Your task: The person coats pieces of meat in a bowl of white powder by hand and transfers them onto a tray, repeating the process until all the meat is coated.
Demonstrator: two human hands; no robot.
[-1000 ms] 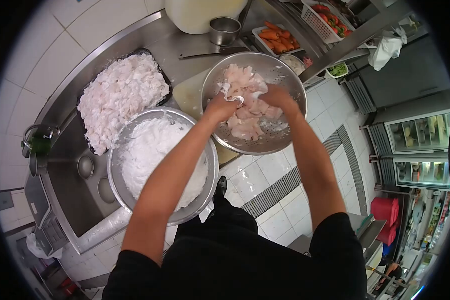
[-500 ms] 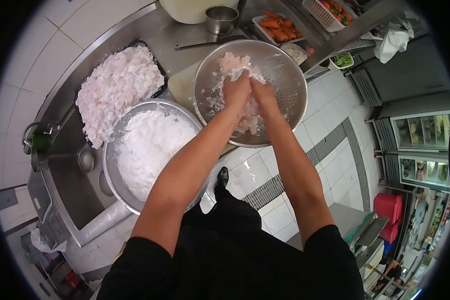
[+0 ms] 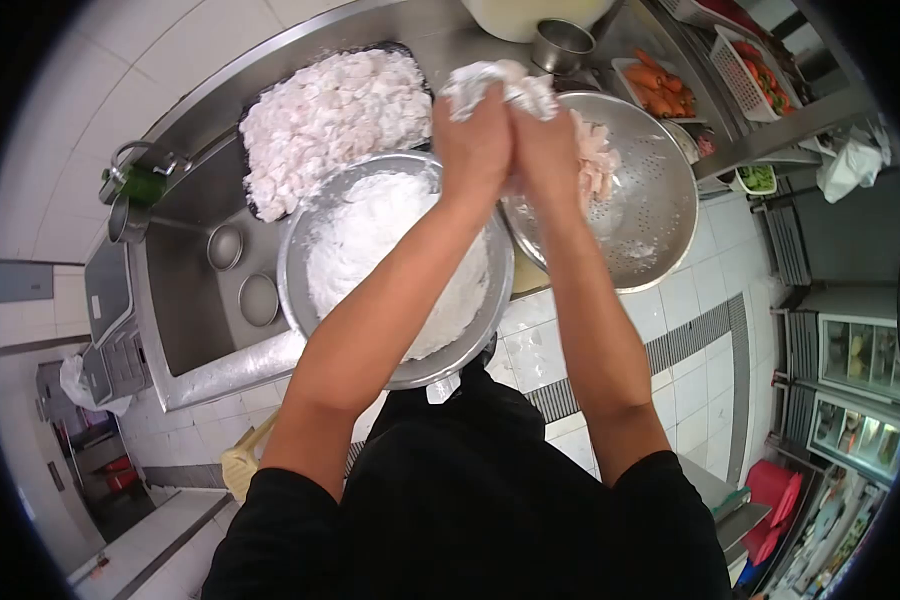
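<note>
Now both hands, left hand [image 3: 473,140] and right hand [image 3: 547,145], pressed together, fingers clamped on meat pieces [image 3: 498,82] between bowl [image 3: 300,250] and colander [image 3: 660,215].

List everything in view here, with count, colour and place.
colander: 1, steel, right, some pale meat inside
meat handful: 1, pale, floury, held in both hands
flour bowl: 1, steel, white flour, centre
tray: 1, dark, heaped with coated pieces, behind the bowl
sink: 1, steel, left
cup: 1, steel, top
carrots: several, orange, top right
left hand: cupped around meat
right hand: pressed against left hand
</note>
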